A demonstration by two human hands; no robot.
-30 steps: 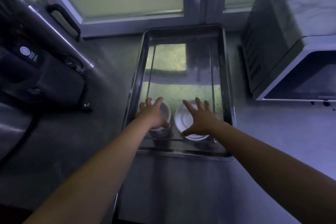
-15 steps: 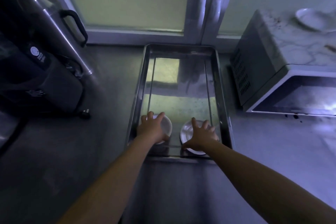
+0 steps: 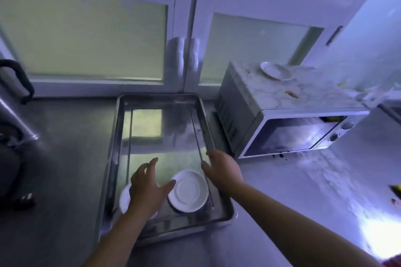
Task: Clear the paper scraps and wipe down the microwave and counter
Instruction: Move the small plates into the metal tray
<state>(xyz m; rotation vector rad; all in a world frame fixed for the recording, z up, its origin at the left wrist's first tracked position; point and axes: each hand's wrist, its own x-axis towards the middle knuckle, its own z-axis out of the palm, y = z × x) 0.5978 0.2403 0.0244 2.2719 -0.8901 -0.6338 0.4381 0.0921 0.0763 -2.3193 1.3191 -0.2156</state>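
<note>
A white microwave (image 3: 280,130) stands at the right on the steel counter (image 3: 65,158). Its stained top carries a white saucer (image 3: 275,71) and crumpled paper scraps (image 3: 368,95). A steel tray (image 3: 124,128) lies in the middle of the counter. In its near end sit a white plate (image 3: 188,191) and a white bowl (image 3: 124,200), the bowl partly hidden by my left hand (image 3: 147,188). That hand hovers above the bowl with its fingers spread and holds nothing. My right hand (image 3: 221,169) is lifted over the tray's right rim, fingers relaxed and empty.
A large steel pot with a black handle (image 3: 17,80) and a dark appliance (image 3: 8,169) fill the left side. Frosted sliding windows (image 3: 86,37) run along the back. Small coloured scraps (image 3: 396,188) lie on the counter at the far right edge.
Both hands have let go of the bowl and the plate and lifted off them. The right hand moved right to the tray's rim. The view tilted up, showing the microwave's top.
</note>
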